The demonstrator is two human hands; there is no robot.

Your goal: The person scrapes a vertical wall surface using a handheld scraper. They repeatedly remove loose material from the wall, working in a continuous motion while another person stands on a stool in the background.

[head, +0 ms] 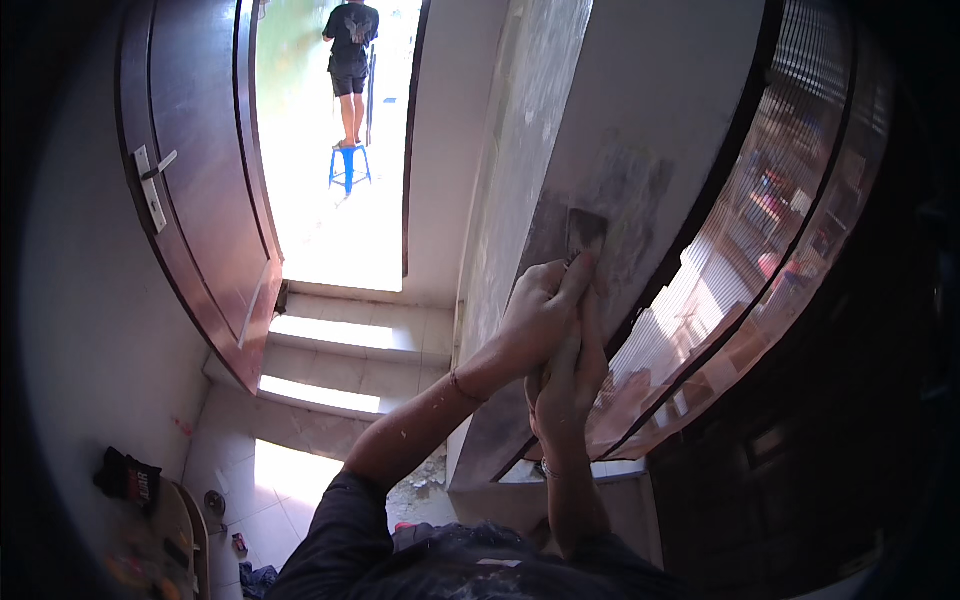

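A scraper with a flat metal blade (587, 229) lies against a grey, smeared patch of the white wall (637, 180). My left hand (541, 306) grips it close to the blade, thumb along the tool. Just below, my right hand (568, 390) is also closed around the tool, fingers pointing up. The handle is hidden by both hands. Flecks of pale residue dot my left forearm.
To the right is a window with ribbed panes (720, 277) and a dark frame. A brown door (199, 142) stands open at left, beside tiled steps (352, 371). Outside, a person (351, 60) stands on a blue stool (349, 166). A wooden table (191, 517) sits lower left.
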